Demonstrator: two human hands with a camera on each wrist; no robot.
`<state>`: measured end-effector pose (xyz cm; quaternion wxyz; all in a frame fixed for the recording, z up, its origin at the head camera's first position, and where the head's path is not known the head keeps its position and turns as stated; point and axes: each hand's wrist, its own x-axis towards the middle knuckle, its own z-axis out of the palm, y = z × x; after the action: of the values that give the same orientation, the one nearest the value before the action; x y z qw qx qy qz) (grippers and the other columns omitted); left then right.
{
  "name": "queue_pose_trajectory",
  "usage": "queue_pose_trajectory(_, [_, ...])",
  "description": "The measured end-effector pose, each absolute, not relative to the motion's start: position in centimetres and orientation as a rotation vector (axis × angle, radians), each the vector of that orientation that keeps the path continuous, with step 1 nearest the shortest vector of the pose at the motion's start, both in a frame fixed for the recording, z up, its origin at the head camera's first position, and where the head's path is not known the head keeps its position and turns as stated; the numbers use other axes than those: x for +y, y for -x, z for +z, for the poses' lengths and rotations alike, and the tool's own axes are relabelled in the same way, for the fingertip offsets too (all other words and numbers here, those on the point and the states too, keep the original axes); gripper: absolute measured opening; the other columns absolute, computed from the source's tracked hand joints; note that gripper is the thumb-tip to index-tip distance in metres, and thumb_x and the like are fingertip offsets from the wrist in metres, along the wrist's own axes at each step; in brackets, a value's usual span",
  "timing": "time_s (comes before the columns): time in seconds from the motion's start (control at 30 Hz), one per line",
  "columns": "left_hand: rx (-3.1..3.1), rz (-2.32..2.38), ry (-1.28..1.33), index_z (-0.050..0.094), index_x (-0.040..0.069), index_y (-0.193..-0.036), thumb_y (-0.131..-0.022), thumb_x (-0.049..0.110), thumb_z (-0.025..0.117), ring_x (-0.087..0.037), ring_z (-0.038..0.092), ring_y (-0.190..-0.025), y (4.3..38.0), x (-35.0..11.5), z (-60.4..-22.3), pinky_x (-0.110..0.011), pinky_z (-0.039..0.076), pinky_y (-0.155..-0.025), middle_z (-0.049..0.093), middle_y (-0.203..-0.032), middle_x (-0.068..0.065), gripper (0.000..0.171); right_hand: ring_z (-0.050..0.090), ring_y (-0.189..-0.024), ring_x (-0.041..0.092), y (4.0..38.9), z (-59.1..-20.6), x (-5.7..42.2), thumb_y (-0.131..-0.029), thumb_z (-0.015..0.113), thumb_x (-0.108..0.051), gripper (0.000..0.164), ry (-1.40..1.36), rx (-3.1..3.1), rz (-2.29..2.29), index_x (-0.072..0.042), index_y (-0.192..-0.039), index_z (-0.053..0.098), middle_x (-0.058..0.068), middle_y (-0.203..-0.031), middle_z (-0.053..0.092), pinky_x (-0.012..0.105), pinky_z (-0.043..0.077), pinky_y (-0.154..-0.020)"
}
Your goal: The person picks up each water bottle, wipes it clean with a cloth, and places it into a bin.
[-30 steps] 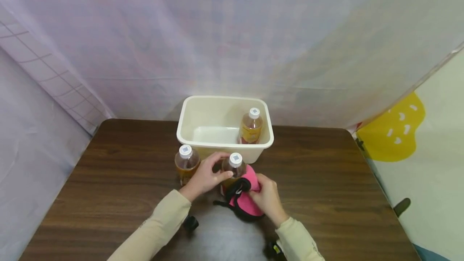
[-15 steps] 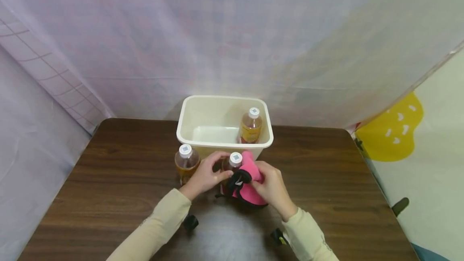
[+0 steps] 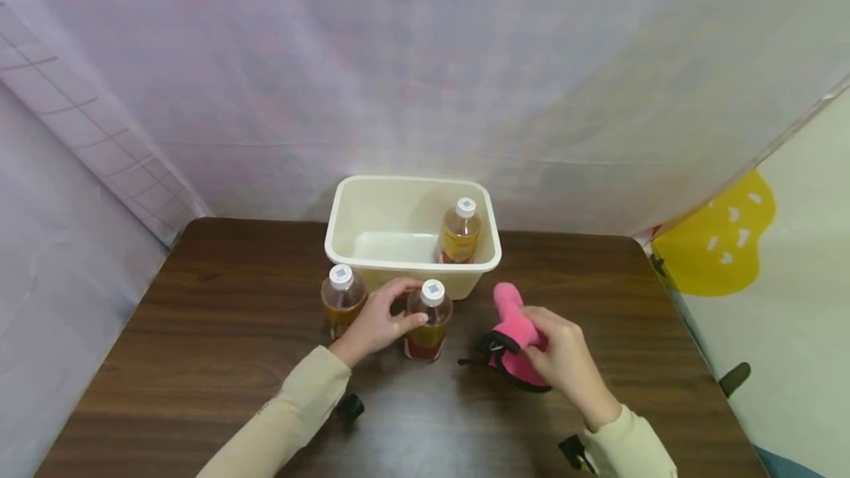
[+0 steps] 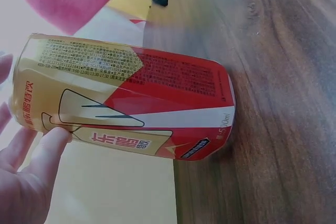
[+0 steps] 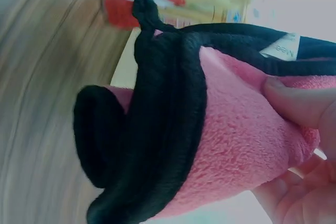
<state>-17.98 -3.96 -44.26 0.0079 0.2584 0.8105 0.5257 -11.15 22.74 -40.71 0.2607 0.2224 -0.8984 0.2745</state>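
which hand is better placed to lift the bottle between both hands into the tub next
Probably the left hand: it grips that bottle, which stands just in front of the tub, while the right hand holds the pink cloth.

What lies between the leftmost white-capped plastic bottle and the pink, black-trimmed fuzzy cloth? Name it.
Head view: the left hand and the red-and-gold plastic bottle it grips, then bare brown wood table.

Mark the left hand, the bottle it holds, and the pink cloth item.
Left hand (image 3: 378, 320), head view: back of the hand.
Held bottle (image 4: 126, 98), left wrist view: middle of its printed side.
Pink cloth item (image 5: 231, 129), right wrist view: its fuzzy side.
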Motion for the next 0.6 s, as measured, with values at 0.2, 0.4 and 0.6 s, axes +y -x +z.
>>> queue_pose_trajectory(0.2, [2.56,1.613,-0.805,0.056,0.004,-0.115,-0.076,0.015,0.072,-0.026,0.051,-0.112,18.0,-4.0,-44.4,-0.042,0.04,-0.096,0.058,-0.117,-0.012,0.044,0.065,-0.08,0.025,10.5,-40.3,25.3,-0.051,0.07,0.016,0.044,-0.62,-2.616,0.547,-0.001,-0.091,0.068,0.011,-0.09,0.067,0.039,0.053,-0.067])
queue_pose_trajectory(0.4, [2.56,1.62,-0.801,0.056,0.004,-0.115,-0.076,0.014,0.072,-0.026,0.051,-0.112,18.1,-4.0,-44.4,-0.042,0.04,-0.096,0.058,-0.116,-0.012,0.043,0.064,-0.08,0.026,11.0,-42.3,27.0,-0.056,0.067,0.012,0.04,-0.634,-2.773,0.462,-0.001,-0.094,0.067,0.012,-0.092,0.067,0.039,0.053,-0.064])
queue_pose_trajectory(0.6, [2.559,1.617,-0.818,0.056,0.004,-0.116,-0.076,0.014,0.071,-0.026,0.051,-0.112,18.0,-4.0,-44.4,-0.042,0.04,-0.096,0.058,-0.117,-0.011,0.044,0.058,-0.067,0.016,11.7,-45.3,28.1,-0.058,0.067,0.01,0.037,-0.585,-2.877,0.441,-0.003,-0.092,0.066,0.004,-0.079,0.064,0.033,0.047,-0.054])
